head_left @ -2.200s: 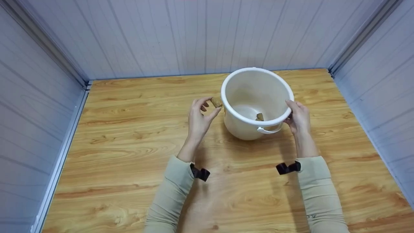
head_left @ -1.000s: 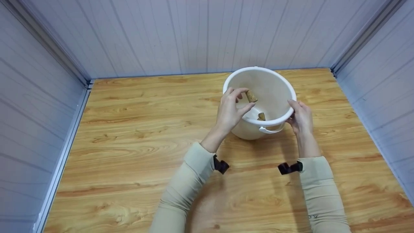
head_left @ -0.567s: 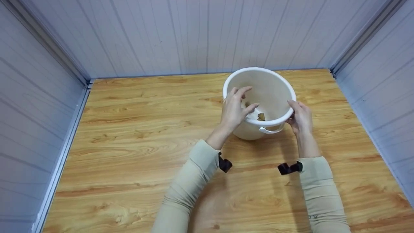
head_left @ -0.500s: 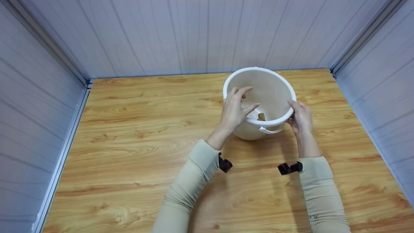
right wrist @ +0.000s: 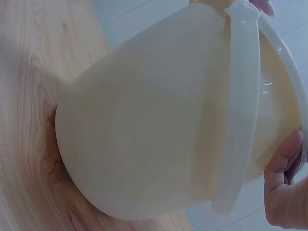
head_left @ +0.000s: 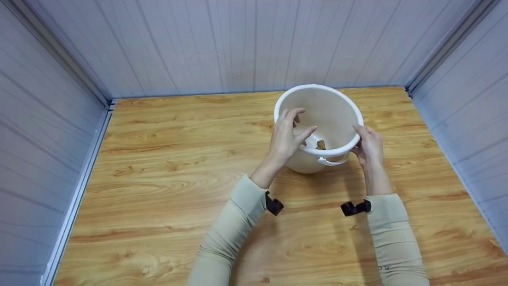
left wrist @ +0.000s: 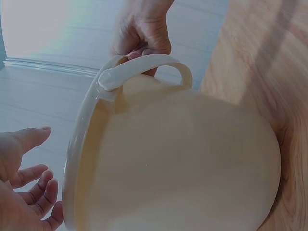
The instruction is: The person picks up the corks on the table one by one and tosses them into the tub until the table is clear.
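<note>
A cream plastic bucket (head_left: 303, 164) with a white rim stands upright on the wooden surface. Over its near-left rim reaches my left hand (head_left: 284, 137), thumb and fingers spread apart with nothing between them. That same hand (left wrist: 26, 187) appears beside the rim in the left wrist view. My right hand (head_left: 369, 143) grips the rim on the right, thumb on top; the right wrist view also shows this hand (right wrist: 286, 187) holding the rim. Inside, a brown cork (head_left: 321, 144) lies on the bottom, and a sliver of another brown piece (head_left: 304, 143) shows beside my left thumb.
The bucket's white handle (head_left: 332, 161) hangs down on the near side. Pale panelled walls (head_left: 190, 47) enclose the wood-grain surface (head_left: 166, 178) at the back and both sides. A black strap mount (head_left: 274, 204) sits on each wrist.
My left hand carried a cork rightward over the bucket and let it go; the cork dropped inside. The hand has since barely moved. My right hand keeps its grip on the rim.
</note>
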A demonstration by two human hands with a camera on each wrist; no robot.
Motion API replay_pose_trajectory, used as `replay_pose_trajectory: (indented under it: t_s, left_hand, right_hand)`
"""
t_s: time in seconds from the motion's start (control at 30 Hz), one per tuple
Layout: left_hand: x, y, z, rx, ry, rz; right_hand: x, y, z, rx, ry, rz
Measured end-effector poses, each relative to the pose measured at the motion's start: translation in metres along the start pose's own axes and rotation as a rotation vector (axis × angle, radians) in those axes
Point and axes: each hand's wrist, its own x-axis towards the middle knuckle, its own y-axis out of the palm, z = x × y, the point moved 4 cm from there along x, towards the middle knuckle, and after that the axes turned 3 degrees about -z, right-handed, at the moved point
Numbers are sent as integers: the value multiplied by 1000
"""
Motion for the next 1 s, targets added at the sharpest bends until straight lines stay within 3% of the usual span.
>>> replay_pose_trajectory:
  t_s: [0.3,0.43,1.0]
  left_hand:
    - [-3,-11,3,-76,13,-75]
    - [-4,-18,6,-100,10,-93]
    - [-14,-50,26,-30,2,-117]
  right_hand:
    - [3,3,-1,-25,7,1]
    - [4,5,-1,-79,-32,-17]
    - [1,0,15,-870,-515,-182]
